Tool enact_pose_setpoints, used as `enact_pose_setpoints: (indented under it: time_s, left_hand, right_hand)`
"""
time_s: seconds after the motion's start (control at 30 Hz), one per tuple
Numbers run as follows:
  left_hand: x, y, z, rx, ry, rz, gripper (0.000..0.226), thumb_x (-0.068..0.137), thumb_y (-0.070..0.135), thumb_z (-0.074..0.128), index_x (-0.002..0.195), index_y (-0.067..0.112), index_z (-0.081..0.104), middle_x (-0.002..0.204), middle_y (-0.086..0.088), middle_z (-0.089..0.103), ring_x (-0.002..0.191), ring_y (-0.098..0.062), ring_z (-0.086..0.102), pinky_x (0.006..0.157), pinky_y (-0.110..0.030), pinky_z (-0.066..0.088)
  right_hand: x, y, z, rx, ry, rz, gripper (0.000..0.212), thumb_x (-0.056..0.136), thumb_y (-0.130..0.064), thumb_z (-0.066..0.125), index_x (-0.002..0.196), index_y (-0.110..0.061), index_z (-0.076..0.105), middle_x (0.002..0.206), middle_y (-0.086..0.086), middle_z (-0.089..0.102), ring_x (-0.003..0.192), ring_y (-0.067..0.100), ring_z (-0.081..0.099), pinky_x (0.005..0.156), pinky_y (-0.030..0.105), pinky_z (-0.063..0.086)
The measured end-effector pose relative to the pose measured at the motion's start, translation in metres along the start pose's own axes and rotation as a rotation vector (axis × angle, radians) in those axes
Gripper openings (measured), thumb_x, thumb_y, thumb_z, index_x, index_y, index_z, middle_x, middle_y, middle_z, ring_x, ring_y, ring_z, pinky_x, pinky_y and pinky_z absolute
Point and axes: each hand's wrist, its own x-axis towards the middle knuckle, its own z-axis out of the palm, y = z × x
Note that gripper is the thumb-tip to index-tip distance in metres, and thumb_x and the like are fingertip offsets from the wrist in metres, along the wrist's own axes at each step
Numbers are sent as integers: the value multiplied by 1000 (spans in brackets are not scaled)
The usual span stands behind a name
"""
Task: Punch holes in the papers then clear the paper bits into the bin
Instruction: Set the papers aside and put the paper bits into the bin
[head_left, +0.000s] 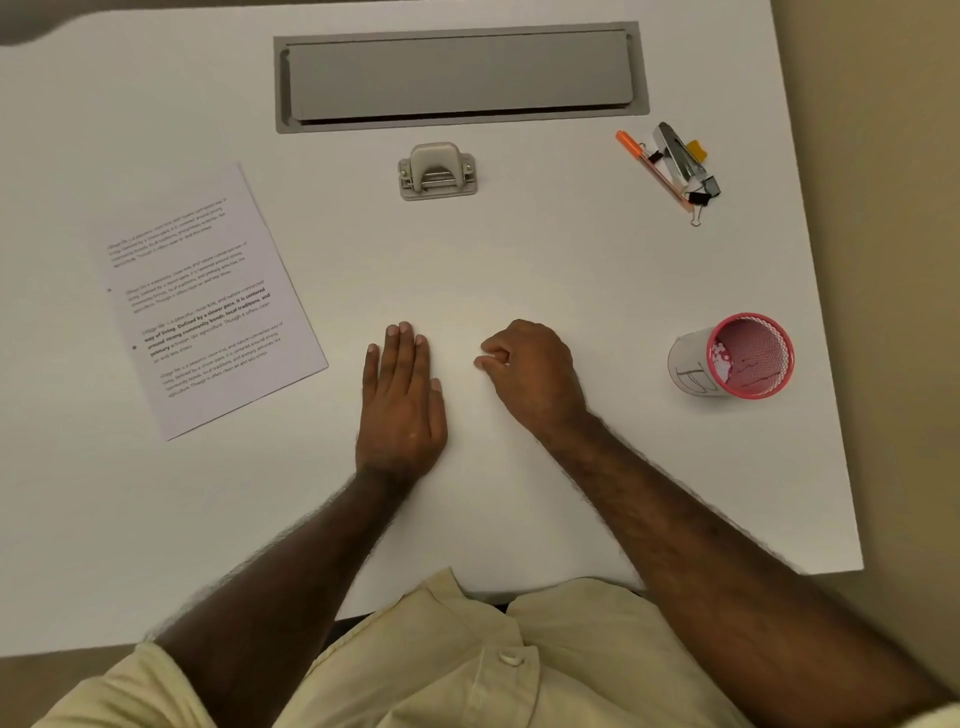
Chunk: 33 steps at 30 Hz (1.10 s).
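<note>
Papers (208, 306) on white desk (519, 260), left hand (402, 400) flat, right hand (535, 371) curled, nothing visibly held.

We see a white table (519, 249) carrying printed papers (208, 301) well left of our flat left hand (402, 400). A hole punch (437, 171) sits beyond both hands, before a grey cable hatch (460, 75). The pink mesh bin (737, 356) stands right of our curled right hand (530, 369); pen, stapler and clips (675, 166) lie further off.
</note>
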Motion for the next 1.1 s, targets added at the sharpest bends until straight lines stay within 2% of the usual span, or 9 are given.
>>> enact_pose_setpoints:
  time_s: [0.27,0.37,0.47,0.53,0.63,0.77,0.87,0.97,1.1]
  left_hand:
    - [0,1,-2,-2,-25,-16,63,112,33,22,167,3,24,178,-14,15,167,-27,6,136,-51,8]
    - [0,0,0,17,-20,-11,61,112,30,25,167,3,24,177,-15,16,167,-27,6,136,-51,8]
    - [0,-1,0,25,-22,-14,62,112,31,24,167,3,23,178,-15,15,167,-27,5,136,-50,7]
    - [-1,0,1,23,-24,-13,61,112,31,25,167,3,23,178,-14,14,167,-26,4,136,-50,6]
    - [-1,0,1,12,-19,-6,61,112,30,26,167,3,22,178,-15,14,167,-27,5,136,-51,7]
    - [0,0,1,0,-25,-7,62,112,32,23,167,3,23,178,-14,14,167,-27,5,136,-52,8]
    - [-1,0,0,8,-11,1,61,112,29,26,166,1,24,177,-17,15,167,-29,7,135,-54,10]
    - [-1,1,0,14,-4,11,61,111,28,27,166,0,25,177,-18,17,166,-30,9,135,-54,11]
    - [-1,1,-1,20,2,16,61,111,28,26,165,-1,26,176,-19,18,166,-31,9,135,-55,10]
  right_hand:
    - [-6,-2,10,-143,5,-47,16,98,-16,65,87,-11,75,91,9,71,86,32,64,76,44,54]
    - [-15,-3,14,-271,81,-86,10,92,-11,73,82,-11,69,82,7,65,76,32,62,64,40,50]
    - [-18,-2,17,-345,100,-122,20,83,-8,80,77,-14,63,74,4,59,66,28,59,57,35,45]
    - [-18,1,13,-344,104,-134,17,85,-6,78,79,-12,63,76,6,60,69,30,60,60,39,48]
    - [-16,9,0,-264,46,-44,6,98,-9,62,97,-8,68,96,12,65,91,35,62,81,45,50]
    - [-24,23,-30,-251,74,-1,35,103,-17,33,102,-10,67,106,11,64,101,33,58,86,35,40]
    - [-35,22,-59,-94,159,4,17,98,1,53,92,-5,68,97,14,69,96,37,62,87,39,45]
    - [-46,24,-93,4,217,35,15,97,-2,54,92,-7,67,96,10,69,95,27,60,84,26,38]
    - [-62,33,-140,79,358,69,14,103,-10,55,96,-6,67,96,3,67,93,20,58,83,24,42]
